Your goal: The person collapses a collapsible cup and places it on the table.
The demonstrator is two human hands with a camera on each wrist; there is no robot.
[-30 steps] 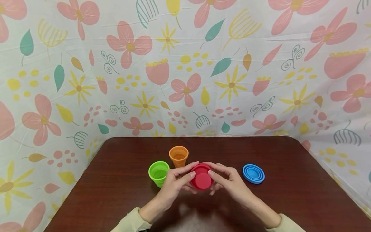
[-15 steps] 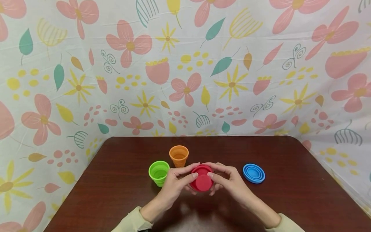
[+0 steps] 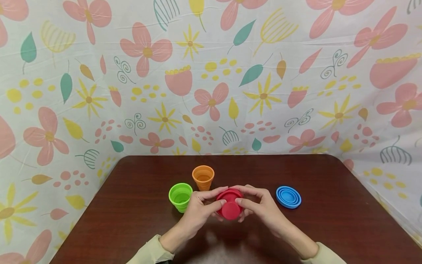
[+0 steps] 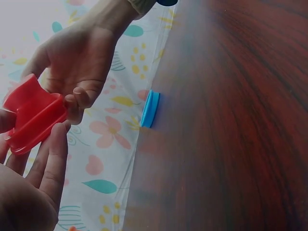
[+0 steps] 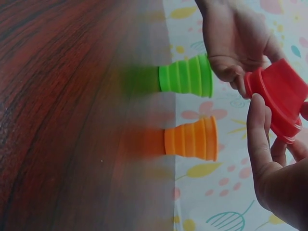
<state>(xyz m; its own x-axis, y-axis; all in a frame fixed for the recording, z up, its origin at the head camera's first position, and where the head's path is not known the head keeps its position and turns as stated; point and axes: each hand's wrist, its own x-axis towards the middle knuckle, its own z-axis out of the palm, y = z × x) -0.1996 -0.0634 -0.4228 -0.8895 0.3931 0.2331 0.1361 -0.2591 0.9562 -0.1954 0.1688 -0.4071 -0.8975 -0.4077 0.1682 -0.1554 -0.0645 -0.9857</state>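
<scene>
A red collapsible cup [image 3: 230,210] is held between both hands above the table, partly extended. Its round base faces the head camera, and the wide rim lies behind it. My left hand [image 3: 197,211] grips the left side, thumb on the face beside the base and fingers round the rim. The right hand [image 3: 265,209] grips the right side in the same way. In the left wrist view the red cup [image 4: 36,115] shows side-on, its narrower part standing out from the rim. The right wrist view also shows the red cup [image 5: 279,96] side-on between the hands.
An extended green cup [image 3: 180,197] stands upright by my left hand, an extended orange cup [image 3: 203,177] behind it. A blue cup [image 3: 288,197], collapsed flat, lies to the right on the dark wooden table [image 3: 138,220]. Behind the table hangs a flowered cloth [image 3: 211,73].
The red cup's base has moved out from the rim and sits slightly lower in the head view. Both thumbs have shifted slightly on the cup. The other cups stay put.
</scene>
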